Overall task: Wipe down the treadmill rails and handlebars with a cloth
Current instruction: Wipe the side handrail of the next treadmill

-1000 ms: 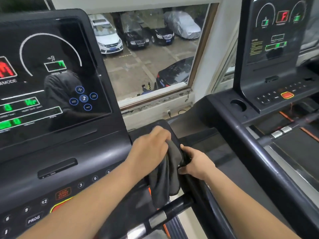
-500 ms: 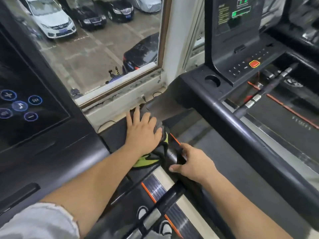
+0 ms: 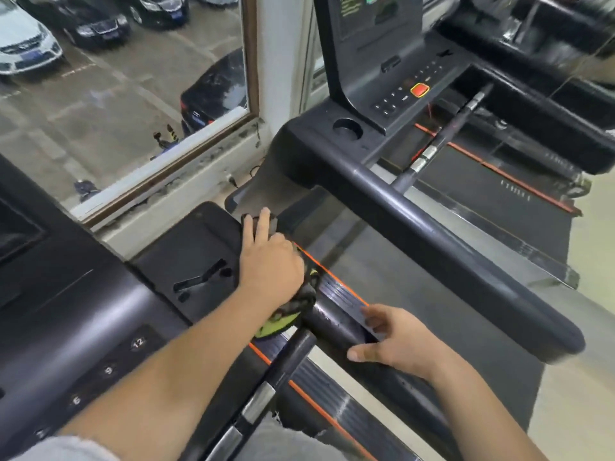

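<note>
Cloth point(image 3: 301, 302): dark grey with a yellow-green patch, bunched at the head of the near treadmill's right handrail point(image 3: 332, 322), where the rail meets the console tray point(image 3: 186, 254). It is mostly covered by the left hand.

Left hand point(image 3: 269, 261): laid flat on the cloth, fingers straight and pointed to 12 o'clock, pressing it down. Nothing is pinched.

Right hand point(image 3: 396, 342): set on the handrail at 4 o'clock from the cloth, near it but apart. The fingers are bent over the far side and the thumb lies on the near side, so the rail is held.

Governing relation: the handrail's long axis runs from 10 o'clock to 4 o'clock. The cloth sits at the 10 o'clock end. The length judged not yet wiped lies toward 4 o'clock, under the right hand. The left hand is the nearer to the cloth. A stroke down the rail is judged to need the right hand lifted or slid clear.

Cross handlebar point(image 3: 286, 364): black with silver bands, at 6 o'clock from the cloth, untouched.

Containers: console tray, shallow, with slots moulded in, nothing seen in it. Cup holder point(image 3: 347, 129) on the neighbouring treadmill, at 1 o'clock, nothing seen in it.

Also noted: window point(image 3: 116, 111) at 11 o'clock, parked cars point(image 3: 213, 91) beyond.
</note>
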`<state>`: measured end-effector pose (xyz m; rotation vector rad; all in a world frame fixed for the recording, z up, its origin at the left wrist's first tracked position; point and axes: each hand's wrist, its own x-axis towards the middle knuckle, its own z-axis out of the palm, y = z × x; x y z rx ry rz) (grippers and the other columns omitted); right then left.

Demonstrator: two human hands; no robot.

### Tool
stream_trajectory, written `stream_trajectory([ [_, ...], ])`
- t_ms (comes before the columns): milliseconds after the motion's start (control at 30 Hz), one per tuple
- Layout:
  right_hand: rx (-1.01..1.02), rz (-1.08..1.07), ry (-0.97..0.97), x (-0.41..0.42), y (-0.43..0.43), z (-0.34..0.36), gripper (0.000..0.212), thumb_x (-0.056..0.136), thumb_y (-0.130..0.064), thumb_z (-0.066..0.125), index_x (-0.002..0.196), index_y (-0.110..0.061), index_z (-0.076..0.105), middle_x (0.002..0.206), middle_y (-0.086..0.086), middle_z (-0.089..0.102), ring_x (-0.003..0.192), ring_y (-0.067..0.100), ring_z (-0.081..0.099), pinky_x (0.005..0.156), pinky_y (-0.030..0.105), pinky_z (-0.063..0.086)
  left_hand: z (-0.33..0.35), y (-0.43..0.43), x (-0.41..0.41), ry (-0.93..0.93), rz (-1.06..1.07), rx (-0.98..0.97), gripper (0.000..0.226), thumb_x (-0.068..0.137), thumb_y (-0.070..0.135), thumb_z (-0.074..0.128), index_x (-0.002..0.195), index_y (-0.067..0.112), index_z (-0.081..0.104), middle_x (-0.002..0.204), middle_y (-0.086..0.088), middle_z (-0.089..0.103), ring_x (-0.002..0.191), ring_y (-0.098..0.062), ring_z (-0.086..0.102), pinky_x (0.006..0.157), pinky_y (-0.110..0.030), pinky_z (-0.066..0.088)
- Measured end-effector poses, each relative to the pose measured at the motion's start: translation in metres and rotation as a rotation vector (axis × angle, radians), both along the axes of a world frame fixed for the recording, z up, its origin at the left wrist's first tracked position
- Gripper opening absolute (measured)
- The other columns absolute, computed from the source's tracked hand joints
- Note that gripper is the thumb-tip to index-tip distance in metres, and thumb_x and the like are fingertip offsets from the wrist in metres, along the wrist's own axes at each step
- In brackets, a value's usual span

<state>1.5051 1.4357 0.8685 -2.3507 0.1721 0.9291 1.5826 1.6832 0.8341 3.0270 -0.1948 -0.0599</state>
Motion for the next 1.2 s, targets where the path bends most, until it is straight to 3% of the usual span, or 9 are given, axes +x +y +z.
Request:
stream_trajectory([
  [200,-0.02,-0.012,0.003,-0.024,-0.043,0.002,0.095,0.059,-0.054,0.095,0.142,-0.026,0.058,0.117,-0.012,0.063,0.106,0.007,0.064,0.097,0.024,0.048,-0.019,-0.014,-0.035,-0.031,-0.528,-0.2,0.035,0.101,0.04,0.043,0.103,0.022,0.072,0.109,0.008,0.07,0.142,-0.026,0.042,0.123,-0.047,0.026],
  [300,0.003,-0.005,0.025,-0.035,-0.062,0.002,0.099,0.057,-0.057,0.095,0.143,-0.027,0.057,0.12,-0.013,0.063,0.109,0.007,0.064,0.1,0.027,0.049,-0.01,-0.008,-0.011,-0.104,-0.142,-0.221,0.03,0.094,0.032,0.051,0.086,0.014,0.073,0.102,-0.007,0.072,0.132,-0.033,0.05,0.113,-0.046,0.04],
  [400,0.031,-0.021,0.049,-0.05,-0.076,0.001,0.102,0.054,-0.057,0.095,0.143,-0.029,0.055,0.123,-0.013,0.062,0.112,0.006,0.063,0.104,0.027,0.049,-0.01,-0.057,-0.048,-0.155,0.085,-0.239,0.019,0.088,0.026,0.058,0.093,0.012,0.07,0.108,-0.008,0.07,0.138,-0.036,0.044,0.121,-0.053,0.026],
  [567,0.011,0.079,0.008,-0.056,-0.081,-0.005,0.073,0.054,-0.056,0.093,0.119,-0.034,0.067,0.105,-0.019,0.068,0.097,0.003,0.067,0.096,0.029,0.054,-0.024,-0.063,-0.078,-0.138,-0.609,-0.188,0.031,0.102,0.036,0.051,0.117,0.017,0.071,0.121,0.007,0.068,0.144,-0.031,0.042,0.121,-0.05,0.03],
  [733,-0.108,0.191,-0.046,-0.056,-0.078,-0.007,0.093,0.055,-0.058,0.092,0.136,-0.03,0.057,0.126,-0.011,0.064,0.119,0.013,0.062,0.101,0.03,0.05,-0.015,-0.07,-0.061,-0.131,0.103,-0.147,0.031,0.097,0.027,0.045,0.102,0.012,0.071,0.106,-0.003,0.069,0.14,-0.042,0.04,0.121,-0.054,0.026],
  [867,-0.169,0.263,-0.096,-0.054,-0.071,-0.005,0.053,0.059,-0.061,0.088,0.094,-0.033,0.06,0.089,-0.014,0.064,0.091,0.016,0.064,0.078,0.03,0.051,-0.019,-0.107,-0.115,-0.114,-0.395,-0.199,0.032,0.1,0.032,0.046,0.112,0.015,0.071,0.115,0.003,0.068,0.146,-0.036,0.036,0.122,-0.053,0.025],
  [933,-0.205,0.277,-0.067,-0.048,-0.067,-0.003,0.059,0.058,-0.067,0.086,0.097,-0.03,0.062,0.091,-0.01,0.065,0.089,0.018,0.064,0.079,0.032,0.054,-0.026,-0.082,-0.1,-0.165,-0.571,-0.195,0.034,0.103,0.035,0.047,0.117,0.017,0.072,0.119,0.006,0.069,0.142,-0.033,0.044,0.12,-0.05,0.031],
  [1100,-0.218,0.285,-0.051,-0.031,-0.052,-0.001,0.069,0.056,-0.076,0.079,0.104,-0.03,0.057,0.103,-0.009,0.063,0.091,0.015,0.06,0.075,0.026,0.05,-0.016,-0.055,-0.065,-0.196,0.124,-0.152,0.028,0.1,0.023,0.049,0.112,0.01,0.07,0.111,-0.002,0.067,0.145,-0.04,0.038,0.124,-0.057,0.022],
  [1200,-0.119,0.224,-0.107,-0.018,-0.024,0.004,0.066,0.063,-0.061,0.086,0.115,-0.029,0.061,0.11,-0.012,0.065,0.101,0.012,0.063,0.081,0.025,0.05,-0.016,-0.075,-0.104,-0.216,-0.106,-0.197,0.029,0.098,0.026,0.052,0.116,0.014,0.071,0.122,0.001,0.066,0.151,-0.036,0.029,0.126,-0.055,0.018],
])
